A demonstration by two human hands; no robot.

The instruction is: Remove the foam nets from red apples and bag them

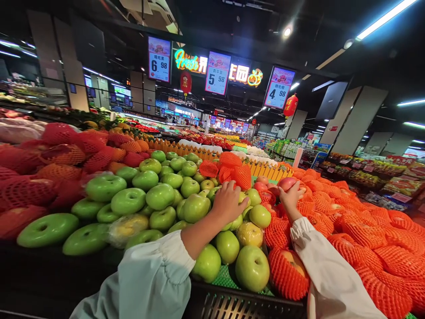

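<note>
My right hand (291, 197) is closed around a red apple (287, 184), at the border between the green apples and the fruit in red foam nets. Beside it lie more bare red apples (260, 187). My left hand (229, 203) reaches over the pile of green apples (196, 208), thumb apart from the fingers. Its fingertips are at a small heap of red foam nets (229, 166) on top of the green apples; whether they press on a net or an apple is hidden. One yellowish apple (249, 234) in clear wrap lies below my left hand.
Fruit in red foam nets (361, 230) fills the right side; pinkish-red netted fruit (63, 155) is piled at left. A yellow picket-style divider (265, 170) runs behind. The black slotted display edge (239, 305) is in front. Price screens (218, 73) hang above.
</note>
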